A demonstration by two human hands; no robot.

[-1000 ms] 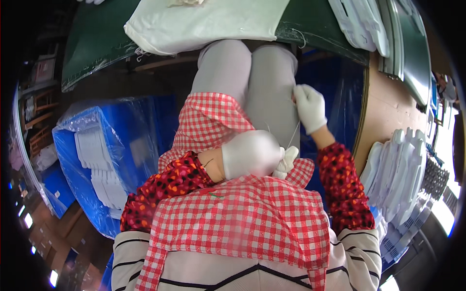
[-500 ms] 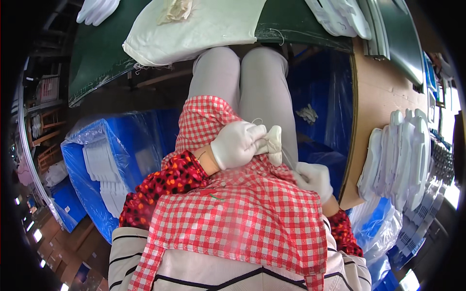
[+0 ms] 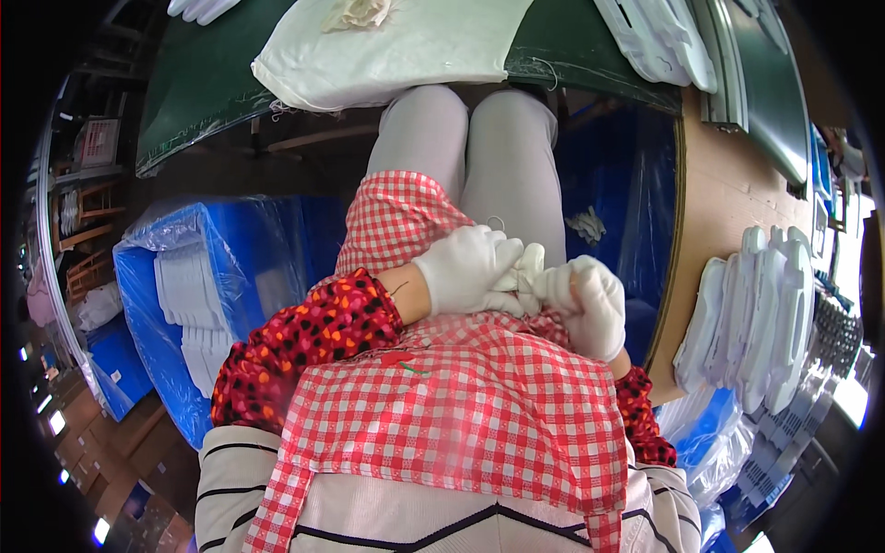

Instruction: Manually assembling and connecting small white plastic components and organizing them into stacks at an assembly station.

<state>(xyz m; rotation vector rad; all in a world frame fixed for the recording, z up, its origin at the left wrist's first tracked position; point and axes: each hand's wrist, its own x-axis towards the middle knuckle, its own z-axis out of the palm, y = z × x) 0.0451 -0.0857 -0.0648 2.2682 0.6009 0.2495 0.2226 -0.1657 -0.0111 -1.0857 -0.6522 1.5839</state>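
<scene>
Both my hands wear white gloves and meet above my lap, over a red-and-white checked apron [image 3: 442, 405]. My left hand [image 3: 468, 271] is closed on a small white bundle [image 3: 529, 267] that looks wound or wrapped; its exact kind is unclear. My right hand [image 3: 590, 302] is closed right beside the bundle, fingers curled in; what it pinches is hidden. A thin white loop of thread [image 3: 496, 222] sticks up behind my left fingers.
Ahead is a green table [image 3: 207, 101] with a white cloth [image 3: 387, 60] and a crumpled cream piece [image 3: 359, 14]. A blue lined bin [image 3: 235, 276] of white plastic parts stands left. White parts [image 3: 747, 313] stand on cardboard at right. A white glove [image 3: 585, 224] lies beyond my right hand.
My right hand has come up and left from beside my lap to the bundle in my left hand. My left hand has shifted slightly right, and the bundle is now largely covered by fingers.
</scene>
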